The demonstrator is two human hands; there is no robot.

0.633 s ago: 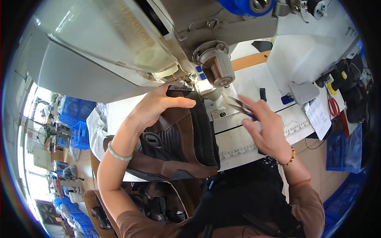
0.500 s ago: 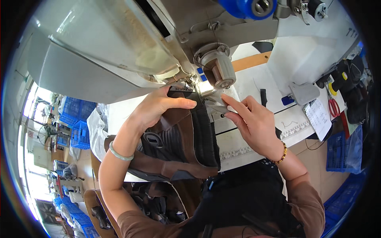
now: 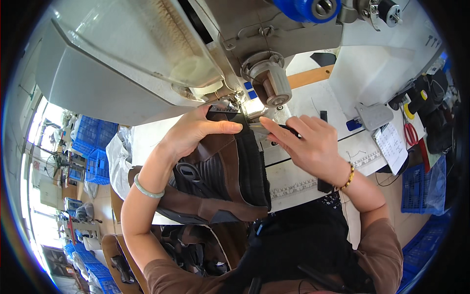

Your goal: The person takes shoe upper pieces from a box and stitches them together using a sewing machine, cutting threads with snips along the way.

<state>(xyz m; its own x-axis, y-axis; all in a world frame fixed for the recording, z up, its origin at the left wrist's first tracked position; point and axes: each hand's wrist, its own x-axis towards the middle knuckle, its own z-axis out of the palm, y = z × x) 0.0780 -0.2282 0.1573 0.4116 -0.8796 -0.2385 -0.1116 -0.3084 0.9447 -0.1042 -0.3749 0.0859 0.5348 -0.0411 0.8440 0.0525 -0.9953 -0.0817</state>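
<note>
A brown and black boot upper (image 3: 215, 179) lies under the sewing machine head, with its padded black collar toward the right. My left hand (image 3: 198, 132) grips its upper edge near the needle area, thumb pressed on top. The needle itself is hidden. Just right of that edge, my right hand (image 3: 306, 142) is closed with its index finger extended toward the boot. Between its fingers shows a slim black piece (image 3: 292, 131), whose kind I cannot tell. A thin golden line runs from the fingertip toward the collar.
Overhead are the sewing machine (image 3: 122, 63) and its thread bobbin (image 3: 271, 83). The white table has a printed ruler (image 3: 293, 188) and black strips (image 3: 323, 179). At right lie a paper sheet (image 3: 391, 144) and red-handled scissors (image 3: 411, 134). More uppers (image 3: 196, 250) sit below at left.
My right hand has turned and shifted slightly, its index fingertip moving left toward the boot's collar. A black strip now shows below that hand. My left hand and the boot stay almost in place.
</note>
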